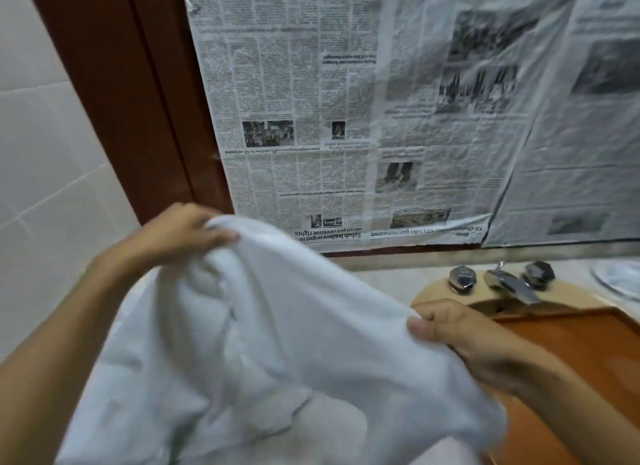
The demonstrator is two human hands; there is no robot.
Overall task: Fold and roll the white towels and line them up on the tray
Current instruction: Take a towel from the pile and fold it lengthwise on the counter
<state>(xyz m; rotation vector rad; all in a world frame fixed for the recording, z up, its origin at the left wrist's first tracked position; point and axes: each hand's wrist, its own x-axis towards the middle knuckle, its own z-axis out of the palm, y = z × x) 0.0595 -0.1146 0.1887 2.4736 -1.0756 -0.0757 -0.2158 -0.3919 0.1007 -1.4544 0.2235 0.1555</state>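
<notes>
Now my left hand (pixel 180 230) and right hand (pixel 460 340) each pinch the white towel (pixel 277 343), raised unfolded; next I must lay it flat.

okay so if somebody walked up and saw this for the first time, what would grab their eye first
A white towel fills the lower middle, held up loose and unfolded by the left hand at its top corner and the right hand at its right edge. Behind it, newspaper covers the wall, above a tap at right.

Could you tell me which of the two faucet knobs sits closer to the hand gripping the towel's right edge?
The left knob, shiny silver, left of the spout, is closer to the right hand.
</notes>
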